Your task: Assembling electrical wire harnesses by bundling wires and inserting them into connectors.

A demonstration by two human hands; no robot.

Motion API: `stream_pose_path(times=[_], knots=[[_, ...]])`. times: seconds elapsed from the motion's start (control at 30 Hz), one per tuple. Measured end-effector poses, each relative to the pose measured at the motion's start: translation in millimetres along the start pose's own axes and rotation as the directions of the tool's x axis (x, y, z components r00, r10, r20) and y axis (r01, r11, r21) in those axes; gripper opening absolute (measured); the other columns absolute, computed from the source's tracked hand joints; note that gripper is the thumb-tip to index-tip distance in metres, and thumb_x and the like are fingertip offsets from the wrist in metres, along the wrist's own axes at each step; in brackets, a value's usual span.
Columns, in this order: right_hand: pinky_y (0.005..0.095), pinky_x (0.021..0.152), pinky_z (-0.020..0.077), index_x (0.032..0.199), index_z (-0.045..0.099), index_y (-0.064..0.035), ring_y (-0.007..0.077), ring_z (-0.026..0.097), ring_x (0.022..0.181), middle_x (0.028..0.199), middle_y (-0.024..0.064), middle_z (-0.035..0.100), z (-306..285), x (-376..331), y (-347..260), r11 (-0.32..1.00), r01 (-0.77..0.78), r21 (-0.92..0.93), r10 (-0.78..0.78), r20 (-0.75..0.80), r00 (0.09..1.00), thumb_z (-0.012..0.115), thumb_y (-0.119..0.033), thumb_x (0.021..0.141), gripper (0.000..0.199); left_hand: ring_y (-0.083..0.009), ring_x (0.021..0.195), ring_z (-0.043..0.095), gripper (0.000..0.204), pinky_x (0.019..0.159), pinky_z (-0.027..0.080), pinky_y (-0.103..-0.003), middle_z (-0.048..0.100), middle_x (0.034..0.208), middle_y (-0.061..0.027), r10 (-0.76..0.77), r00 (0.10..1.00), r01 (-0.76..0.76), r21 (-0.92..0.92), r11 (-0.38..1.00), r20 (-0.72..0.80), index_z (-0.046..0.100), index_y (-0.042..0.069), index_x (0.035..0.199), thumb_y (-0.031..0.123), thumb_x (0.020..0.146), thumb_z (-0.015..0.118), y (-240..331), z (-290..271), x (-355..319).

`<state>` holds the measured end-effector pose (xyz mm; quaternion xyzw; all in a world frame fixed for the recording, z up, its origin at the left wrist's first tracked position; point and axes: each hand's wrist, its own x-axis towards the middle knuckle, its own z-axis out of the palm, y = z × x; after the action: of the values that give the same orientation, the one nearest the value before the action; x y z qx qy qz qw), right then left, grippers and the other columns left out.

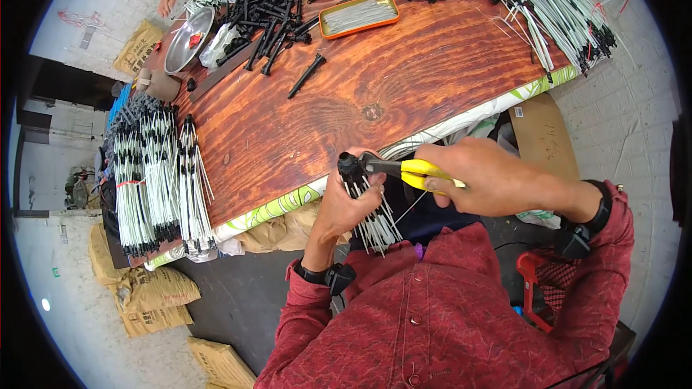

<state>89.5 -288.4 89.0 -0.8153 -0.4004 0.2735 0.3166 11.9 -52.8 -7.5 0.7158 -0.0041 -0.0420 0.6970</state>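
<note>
Close in front of my chest, my left hand (339, 205) is closed around a bundle of thin white rods (376, 229) with black ends. The bundle is tilted, its black end up and its white lengths fanning down toward my shirt. My right hand (490, 176) grips a pair of pliers (418, 171) with yellow handles and dark metal jaws. Those jaws touch or nearly touch the black end of the bundle; exactly what lies between them is hidden. A thin light strand slants down below the pliers.
The wooden table (288, 137) holds a black-parts heap (288, 0), a loose black piece (307, 75), an orange-rimmed tin (358, 34) of thin pins and a metal bowl (176, 57). Rod bundles lie left (155, 187) and right (569, 11). Another person's hand (169, 0) shows far left.
</note>
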Motion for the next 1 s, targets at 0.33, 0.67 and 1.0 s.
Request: stream_pose_path(times=[0.33, 0.67, 1.0], knots=[[0.037, 0.06, 0.052, 0.113, 0.052, -0.0034, 0.0207, 0.067, 0.064, 0.078, 0.0082, 0.068, 9, 18, -3, 0.934, -0.102, 0.341, 0.066, 0.115, 0.991, 0.054, -0.012, 0.1, 0.016, -0.0105, 0.081, 0.055, 0.041, 0.079, 0.051, -0.029, 0.052, 0.085, 0.0007, -0.011, 1.0, 0.016, -0.397, 0.918, 0.015, 0.054, 0.001, 0.112, -0.007, 0.073, 0.065, -15, -22, 3], [0.0308, 0.059, 0.0508, 0.117, 0.054, -0.0035, 0.0132, 0.064, 0.062, 0.08, 0.0058, 0.067, 6, 20, -7, 0.912, -0.138, 0.387, 0.074, 0.176, 0.982, 0.049, -0.016, 0.105, 0.019, -0.011, 0.084, 0.055, 0.043, 0.077, 0.05, -0.029, 0.052, 0.087, 0.0005, 0.019, 0.998, 0.009, -0.429, 0.903, 0.06, 0.051, 0.002, 0.114, -0.007, 0.075, 0.065, -16, -26, -1], [0.0362, 0.061, 0.053, 0.113, 0.053, -0.0036, 0.018, 0.068, 0.064, 0.078, 0.0079, 0.069, 5, 16, -10, 0.911, -0.157, 0.382, 0.109, 0.146, 0.983, 0.053, -0.012, 0.1, 0.015, -0.0107, 0.085, 0.055, 0.041, 0.078, 0.049, -0.028, 0.052, 0.088, 0.0011, -0.006, 1.0, 0.015, -0.383, 0.924, 0.026, 0.052, 0.002, 0.114, -0.007, 0.075, 0.065, -12, -20, -3]])
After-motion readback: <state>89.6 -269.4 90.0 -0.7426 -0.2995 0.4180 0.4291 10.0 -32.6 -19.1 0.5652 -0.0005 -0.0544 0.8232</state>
